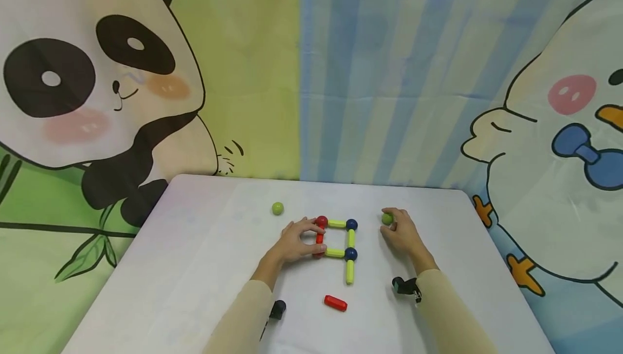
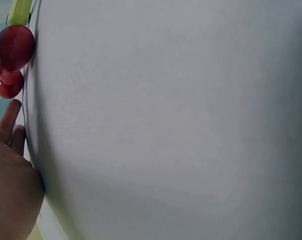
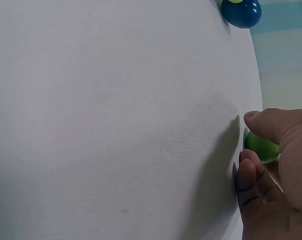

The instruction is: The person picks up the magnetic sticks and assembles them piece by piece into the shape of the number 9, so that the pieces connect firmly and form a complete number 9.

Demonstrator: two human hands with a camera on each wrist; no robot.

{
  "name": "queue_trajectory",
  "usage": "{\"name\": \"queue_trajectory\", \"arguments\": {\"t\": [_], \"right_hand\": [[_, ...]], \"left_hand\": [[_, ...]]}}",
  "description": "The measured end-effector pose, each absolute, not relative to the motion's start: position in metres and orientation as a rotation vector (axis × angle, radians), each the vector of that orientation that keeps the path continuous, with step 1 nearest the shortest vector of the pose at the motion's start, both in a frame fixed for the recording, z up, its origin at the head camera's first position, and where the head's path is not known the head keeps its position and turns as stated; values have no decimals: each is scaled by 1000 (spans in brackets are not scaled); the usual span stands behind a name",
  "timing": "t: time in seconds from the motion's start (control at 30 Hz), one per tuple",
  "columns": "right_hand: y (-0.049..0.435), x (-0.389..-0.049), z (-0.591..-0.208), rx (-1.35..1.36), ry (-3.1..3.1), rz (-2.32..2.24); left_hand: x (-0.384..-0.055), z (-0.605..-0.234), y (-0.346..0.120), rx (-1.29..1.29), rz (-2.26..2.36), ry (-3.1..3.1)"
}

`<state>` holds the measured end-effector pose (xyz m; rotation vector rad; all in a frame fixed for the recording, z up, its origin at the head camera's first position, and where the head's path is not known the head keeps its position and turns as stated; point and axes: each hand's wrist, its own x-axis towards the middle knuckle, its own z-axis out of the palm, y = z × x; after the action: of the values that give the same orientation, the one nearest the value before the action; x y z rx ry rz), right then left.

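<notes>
A square frame of rods and balls lies flat on the white table. Its left side is a red rod (image 1: 319,237) between a red ball (image 1: 322,221) at the top and another mostly covered below. Yellow-green rods (image 1: 336,224) and two blue balls (image 1: 351,254) form the rest, one rod jutting toward the front. My left hand (image 1: 296,241) holds the red side between thumb and fingers; a dark red ball (image 2: 13,48) shows by a fingertip in the left wrist view. To the right of the frame, my right hand (image 1: 404,234) grips a green ball (image 3: 262,147) on the table.
A second green ball (image 1: 277,208) sits at the back, left of the frame. One loose red rod (image 1: 336,303) lies nearer the front, between the forearms. Behind the table (image 1: 194,267) hangs a cloth backdrop (image 1: 379,73) with cartoon animals.
</notes>
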<state>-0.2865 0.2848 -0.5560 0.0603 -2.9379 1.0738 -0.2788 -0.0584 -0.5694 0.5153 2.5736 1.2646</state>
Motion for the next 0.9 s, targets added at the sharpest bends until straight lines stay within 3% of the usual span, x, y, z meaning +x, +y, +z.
{"name": "queue_trajectory", "arguments": {"t": [0.9], "right_hand": [[271, -231, -557, 30, -2891, 1120]], "left_hand": [[-267, -539, -42, 856, 849, 2699]]}}
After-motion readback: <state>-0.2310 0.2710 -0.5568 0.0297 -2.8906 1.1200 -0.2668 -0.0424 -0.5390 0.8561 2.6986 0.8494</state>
